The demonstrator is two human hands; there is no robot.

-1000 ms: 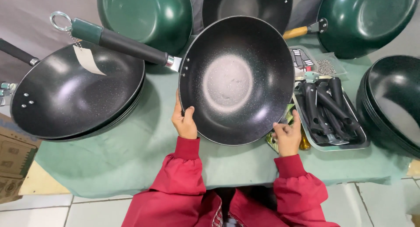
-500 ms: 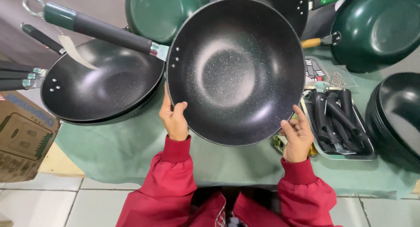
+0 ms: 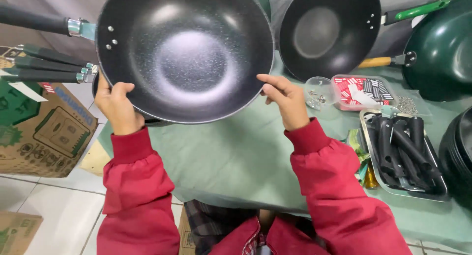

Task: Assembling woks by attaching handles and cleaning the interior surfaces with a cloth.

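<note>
Both hands clamped on black wok (image 3: 189, 53) rim: left hand (image 3: 117, 106) at lower-left edge, right hand (image 3: 285, 100) at lower-right. Wok held above green tabletop (image 3: 236, 156), tilted toward camera, handle (image 3: 34, 20) pointing left; tray of black handles (image 3: 403, 154) sits right

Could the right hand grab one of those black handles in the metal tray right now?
Probably not yet: the right hand is gripping the rim of the big black wok. The black handles lie uncovered in the metal tray beside it.

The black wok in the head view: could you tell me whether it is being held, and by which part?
Yes: the black wok is held by its rim, left hand and right hand on opposite sides.
</note>
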